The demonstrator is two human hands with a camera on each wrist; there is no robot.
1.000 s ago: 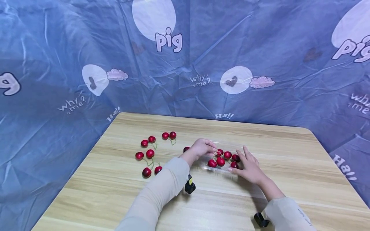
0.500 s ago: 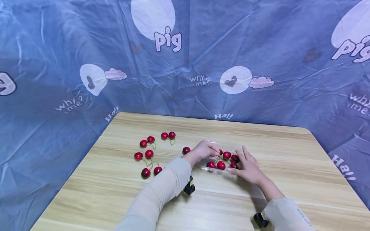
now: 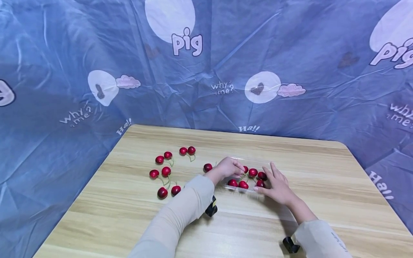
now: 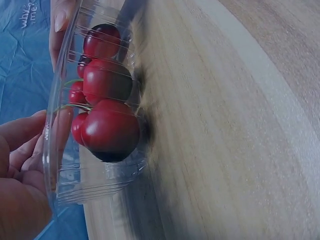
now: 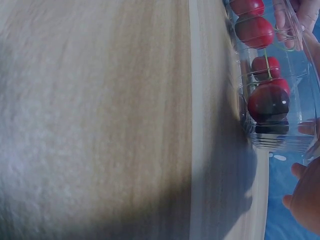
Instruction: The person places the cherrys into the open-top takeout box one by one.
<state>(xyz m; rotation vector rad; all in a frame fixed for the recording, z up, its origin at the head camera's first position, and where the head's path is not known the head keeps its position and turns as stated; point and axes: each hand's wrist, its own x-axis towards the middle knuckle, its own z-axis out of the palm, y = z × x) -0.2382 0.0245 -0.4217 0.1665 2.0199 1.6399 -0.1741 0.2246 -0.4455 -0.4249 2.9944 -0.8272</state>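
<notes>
"Where were the person's hands?"

"Apart, at a clear container (image 4: 90, 192) on the worktop (image 3: 245, 229), with cherries (image 4: 112, 127) inside. The left hand (image 3: 228, 167) seemed to pinch a green stem (image 4: 80, 106) over the left part; the right hand (image 3: 278, 185) lay spread against the right end."

"What threatened?"

"Other stems lay close, so a tug could have dragged neighbouring fruit along."

"Could it have tipped?"

"Possibly, had the right hand pressed hard on the rim; the plastic looked thin. The left sleeve (image 3: 180, 215), near the loose cherries (image 3: 162, 192), might also have rolled one."
</notes>
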